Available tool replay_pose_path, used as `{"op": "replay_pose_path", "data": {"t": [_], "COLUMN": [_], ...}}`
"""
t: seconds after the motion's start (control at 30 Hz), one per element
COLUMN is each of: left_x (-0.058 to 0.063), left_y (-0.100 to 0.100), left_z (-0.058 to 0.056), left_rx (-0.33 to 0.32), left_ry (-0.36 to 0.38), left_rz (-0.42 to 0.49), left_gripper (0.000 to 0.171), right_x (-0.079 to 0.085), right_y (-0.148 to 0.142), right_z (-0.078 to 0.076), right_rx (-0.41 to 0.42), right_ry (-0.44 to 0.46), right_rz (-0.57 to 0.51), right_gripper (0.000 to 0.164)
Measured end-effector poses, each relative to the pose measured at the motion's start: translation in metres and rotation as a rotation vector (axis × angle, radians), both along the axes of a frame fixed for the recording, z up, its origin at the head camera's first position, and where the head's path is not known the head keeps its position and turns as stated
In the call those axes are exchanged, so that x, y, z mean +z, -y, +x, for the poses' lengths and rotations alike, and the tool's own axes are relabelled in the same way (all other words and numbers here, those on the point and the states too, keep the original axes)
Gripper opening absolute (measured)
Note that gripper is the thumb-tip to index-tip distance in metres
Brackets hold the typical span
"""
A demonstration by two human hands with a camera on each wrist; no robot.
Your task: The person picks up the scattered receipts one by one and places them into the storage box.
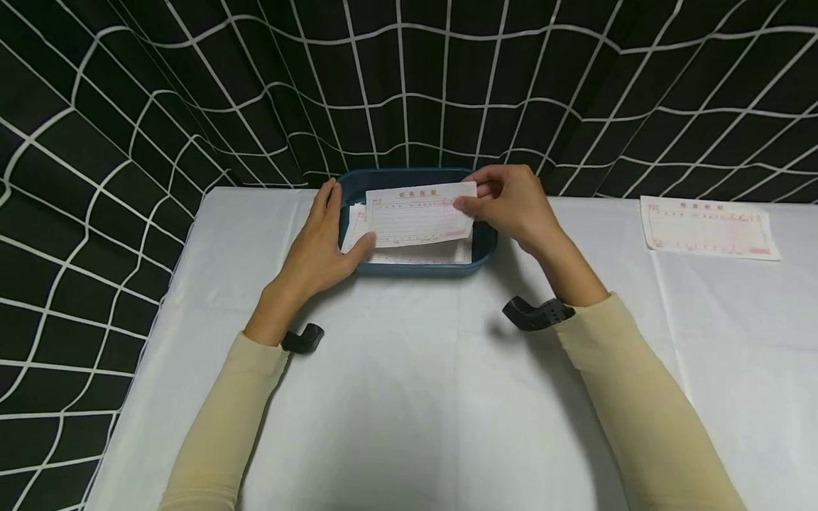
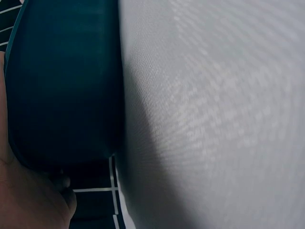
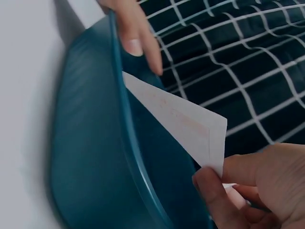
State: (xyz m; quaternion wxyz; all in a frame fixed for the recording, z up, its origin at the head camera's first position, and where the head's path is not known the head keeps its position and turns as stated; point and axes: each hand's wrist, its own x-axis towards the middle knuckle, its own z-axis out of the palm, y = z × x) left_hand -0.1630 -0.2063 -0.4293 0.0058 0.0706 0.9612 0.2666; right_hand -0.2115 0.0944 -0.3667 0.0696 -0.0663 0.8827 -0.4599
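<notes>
My right hand pinches the right end of a white receipt slip between thumb and fingers. The slip has red print and ruled lines. It is held tilted over a dark teal plastic basin, its right end raised in the right wrist view. More slips lie inside the basin, partly covered by the held one. My left hand grips the basin's left end, thumb over the front rim with its tip at the held slip's left edge. In the left wrist view, fingers wrap by the basin's corner.
Another printed slip lies at the right on the white-covered table. A black cloth with a white grid rises behind the table's back edge and along the left side. Both wrists wear black straps with a curved mount.
</notes>
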Motion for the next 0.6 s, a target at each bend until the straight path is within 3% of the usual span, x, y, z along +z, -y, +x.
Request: {"op": "replay_pose_path", "data": {"t": [0.1, 0.33, 0.6], "left_x": [0.0, 0.001, -0.001], "left_y": [0.001, 0.001, 0.002], "left_z": [0.0, -0.001, -0.001], "left_rx": [-0.002, -0.006, -0.003], "left_ry": [-0.005, -0.004, 0.011], "left_rz": [0.001, 0.008, 0.009], "left_gripper": [0.1, 0.1, 0.101], "right_x": [-0.005, -0.017, -0.019], "right_y": [0.016, 0.044, 0.054], "right_z": [-0.006, -0.017, -0.013], "right_rx": [0.009, 0.037, 0.038], "right_ry": [-0.013, -0.147, -0.213], "right_rz": [0.04, 0.159, 0.2], "right_gripper": [0.03, 0.028, 0.056]}}
